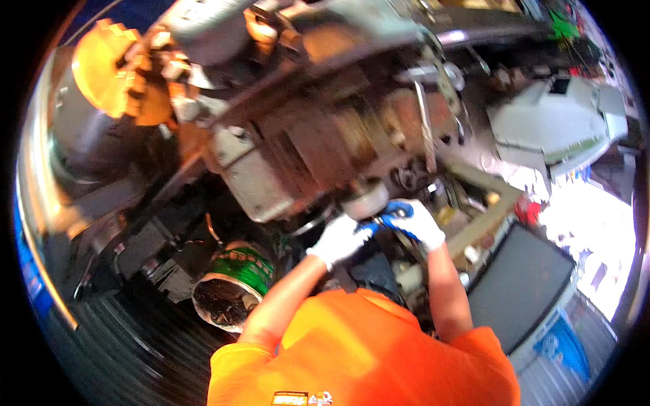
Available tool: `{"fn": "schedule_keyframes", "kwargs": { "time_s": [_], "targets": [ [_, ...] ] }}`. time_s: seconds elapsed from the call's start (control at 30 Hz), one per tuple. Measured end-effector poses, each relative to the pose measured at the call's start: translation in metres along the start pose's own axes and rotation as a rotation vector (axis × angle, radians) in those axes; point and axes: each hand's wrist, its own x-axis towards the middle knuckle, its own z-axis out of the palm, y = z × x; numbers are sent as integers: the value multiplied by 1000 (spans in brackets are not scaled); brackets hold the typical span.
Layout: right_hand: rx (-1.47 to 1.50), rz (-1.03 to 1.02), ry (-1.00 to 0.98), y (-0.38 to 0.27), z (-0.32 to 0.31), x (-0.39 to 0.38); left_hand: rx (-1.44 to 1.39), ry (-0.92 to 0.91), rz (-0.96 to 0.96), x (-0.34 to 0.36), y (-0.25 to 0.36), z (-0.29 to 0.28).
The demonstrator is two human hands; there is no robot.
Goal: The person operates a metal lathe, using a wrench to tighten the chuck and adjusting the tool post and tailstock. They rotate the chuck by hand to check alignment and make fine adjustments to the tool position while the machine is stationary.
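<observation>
Both my hands are in white gloves with blue fingers, close together at the front of a lathe carriage (pixel 291 155). A round pale handwheel (pixel 365 201) sticks out from the carriage just above them. My left hand (pixel 340 238) is at the wheel's lower left, its fingers bent in toward the right hand. My right hand (pixel 416 223) is curled at the wheel's right side, blue fingers folded inward. Something small and dark lies between the fingertips of both hands; blur hides what it is.
A large chuck (pixel 108 71), lit orange, sits at the upper left. Below it stands a green-labelled bucket (pixel 244 271) with dark contents. A wooden-edged tray (pixel 481 186) of loose parts is on the right, near a grey panel (pixel 518 287). A long lever (pixel 424 125) stands by the carriage.
</observation>
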Motion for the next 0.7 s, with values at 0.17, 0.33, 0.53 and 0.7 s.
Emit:
{"fn": "schedule_keyframes", "kwargs": {
  "time_s": [0.17,0.33,0.53,0.7],
  "targets": [
    [-76,-18,86,-16,2,-7,200,138,-15,-46,3,-21],
    [115,20,123,0,-7,-12,-16,453,-363,-109,-9,-63],
    [54,120,163,-36,3,-23,-1054,631,-681,-132,-135,-32],
    [55,183,233,-31,11,-27,-43,275,-544,-96,-104,-44]
  ]
}}
